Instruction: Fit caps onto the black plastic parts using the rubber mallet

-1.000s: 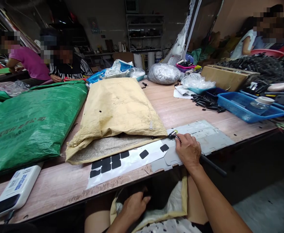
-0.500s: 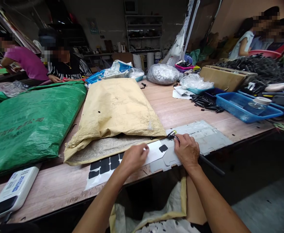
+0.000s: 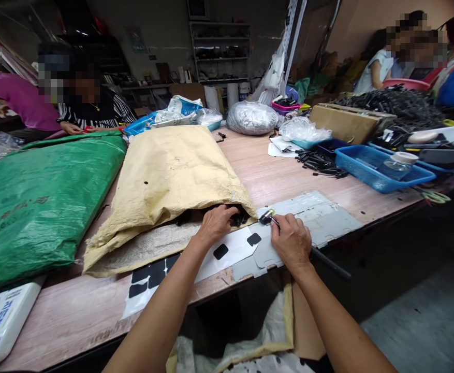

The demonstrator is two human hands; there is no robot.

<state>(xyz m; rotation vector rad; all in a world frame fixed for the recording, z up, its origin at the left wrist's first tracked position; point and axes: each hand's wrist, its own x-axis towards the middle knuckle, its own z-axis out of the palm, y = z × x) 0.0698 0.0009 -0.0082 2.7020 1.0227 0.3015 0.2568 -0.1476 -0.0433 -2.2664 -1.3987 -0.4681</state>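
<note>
My left hand (image 3: 217, 221) reaches into the open mouth of a yellow woven sack (image 3: 172, 166), its fingertips among dark parts; whether it grips one is hidden. My right hand (image 3: 292, 237) is closed on the thin rod of a small tool with a metal and yellow-green head (image 3: 266, 216), above a grey board (image 3: 323, 220). Under my left forearm lies a white sheet (image 3: 232, 248) with black rounded stickers (image 3: 221, 252). A black tube (image 3: 331, 263) sticks out past the table edge beside my right wrist.
A green sack (image 3: 52, 191) and a white box (image 3: 7, 321) are on the left. Blue trays (image 3: 384, 168), a cardboard box (image 3: 343, 123) and piles of black parts (image 3: 322, 163) stand on the right. Several people sit across the table. An open sack hangs at my lap.
My left hand has moved from the sticker sheet up into the sack's mouth, which is lifted a little. Another black sticker now shows on the sheet. The view has shifted slightly.
</note>
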